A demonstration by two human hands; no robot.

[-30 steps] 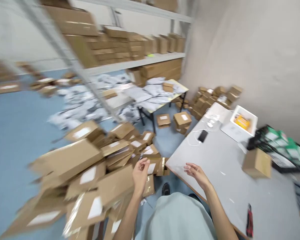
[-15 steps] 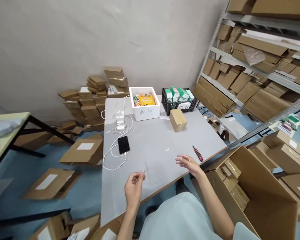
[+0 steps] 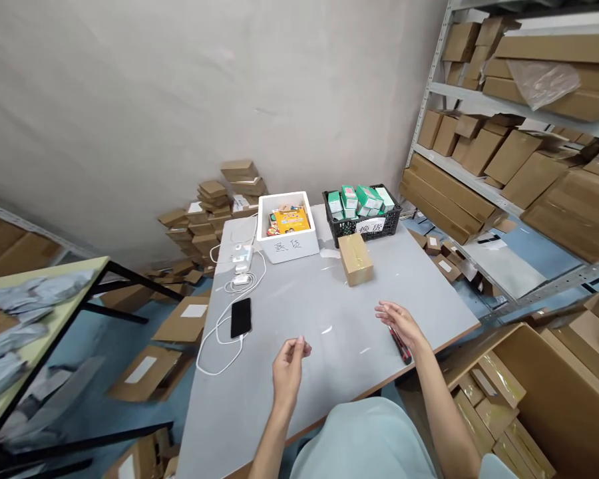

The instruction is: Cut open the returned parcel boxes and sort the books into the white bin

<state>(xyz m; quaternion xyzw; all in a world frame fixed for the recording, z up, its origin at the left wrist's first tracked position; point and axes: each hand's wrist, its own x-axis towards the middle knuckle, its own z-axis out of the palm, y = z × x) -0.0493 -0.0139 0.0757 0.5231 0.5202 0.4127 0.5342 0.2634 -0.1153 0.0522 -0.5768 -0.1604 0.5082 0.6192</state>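
My left hand (image 3: pixel 290 367) hovers over the near side of the grey table (image 3: pixel 299 299). Its fingers are loosely curled with the thumb on top, and it shows nothing held. My right hand (image 3: pixel 402 324) is open and empty, fingers stretched to the left. Just below it lies a red and black utility knife (image 3: pixel 400 346), partly covered from view by the hand. Farther back stands a taped cardboard box (image 3: pixel 356 260), apart from both hands, in front of a black plastic crate (image 3: pixel 337 229) with green and white boxes (image 3: pixel 367 197).
A white foam box (image 3: pixel 292 249) holds a yellow package (image 3: pixel 292 221). Left on the table are a phone (image 3: pixel 241 317), a white cable (image 3: pixel 214 370) and a power strip (image 3: pixel 243 258). A large carton (image 3: pixel 564 372) with taped boxes stands right, near shelving (image 3: pixel 479 183). Boxes lie on the floor.
The view has shifted, so the table sits lower in it. My left hand has moved right, and my right hand is now over the utility knife's far end. Both hands stay empty.
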